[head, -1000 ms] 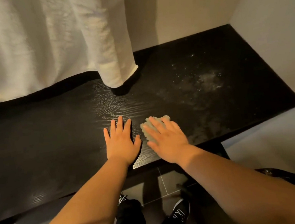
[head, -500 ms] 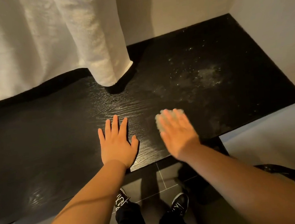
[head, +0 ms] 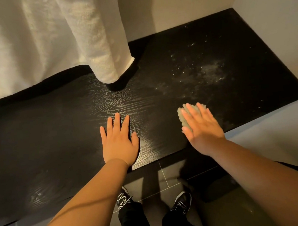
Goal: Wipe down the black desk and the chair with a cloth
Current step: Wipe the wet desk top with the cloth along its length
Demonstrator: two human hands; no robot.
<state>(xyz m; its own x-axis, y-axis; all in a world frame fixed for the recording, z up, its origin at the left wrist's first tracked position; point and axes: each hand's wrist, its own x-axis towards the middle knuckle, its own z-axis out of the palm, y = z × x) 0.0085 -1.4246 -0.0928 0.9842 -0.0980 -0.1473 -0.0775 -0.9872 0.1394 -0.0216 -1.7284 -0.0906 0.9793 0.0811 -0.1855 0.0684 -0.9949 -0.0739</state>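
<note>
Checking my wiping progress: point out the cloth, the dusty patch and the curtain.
cloth (head: pixel 182 118), head view, bunched left edge
dusty patch (head: pixel 209 70), head view, pale middle
curtain (head: pixel 99 44), head view, front fold

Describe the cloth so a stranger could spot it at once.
Start at the black desk below the white curtain. Toward its front right, the right hand presses flat on the cloth. It is a small, pale grey-green, nubbly wad; the left hand covers nothing.

Black desk (head: pixel 55 142) bears a crumpled cloth (head: pixel 183 118) and dust (head: pixel 210 68).
</note>
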